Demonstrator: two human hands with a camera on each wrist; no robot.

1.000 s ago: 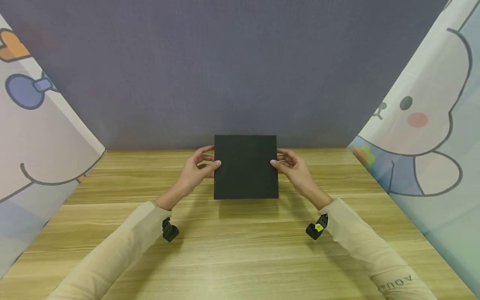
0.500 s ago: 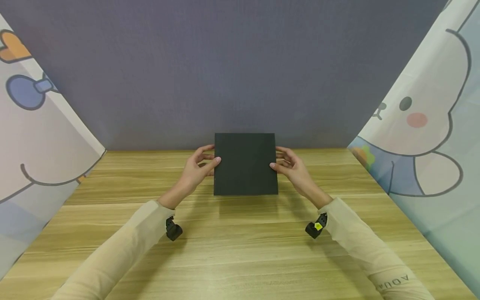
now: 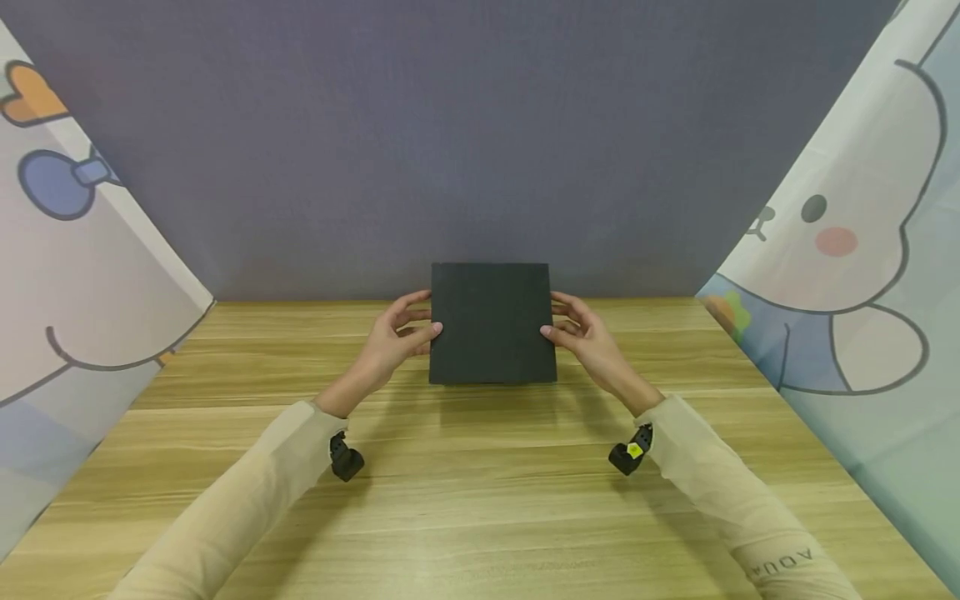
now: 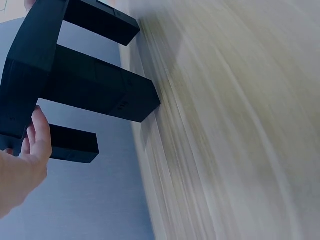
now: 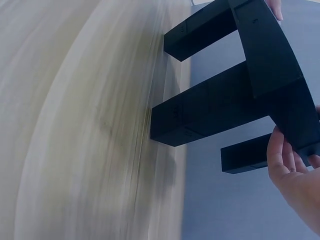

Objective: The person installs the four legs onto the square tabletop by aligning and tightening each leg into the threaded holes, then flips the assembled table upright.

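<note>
A small black stool (image 3: 492,323) with a square top and block legs stands at the middle rear of the wooden table. In the left wrist view, its near leg (image 4: 107,87) appears to meet the tabletop, while the rear leg (image 4: 75,144) shows against the grey backdrop, seemingly off the table. My left hand (image 3: 390,337) grips the stool's left edge, thumb on top and fingers at the side and below. On the opposite edge, my right hand (image 3: 588,337) holds it the same way. The right wrist view shows those fingers (image 5: 276,150) under the seat's rim.
The wooden table (image 3: 480,492) reaches back to a grey-blue backdrop (image 3: 480,133) just behind the stool. Cartoon-printed panels (image 3: 97,275) flank it on both sides. A black camera (image 3: 347,458) is strapped to each wrist.
The stool's top has shifted slightly away, its front edge rising in the head view as its slant changes. Both hands keep their hold and have barely moved.
</note>
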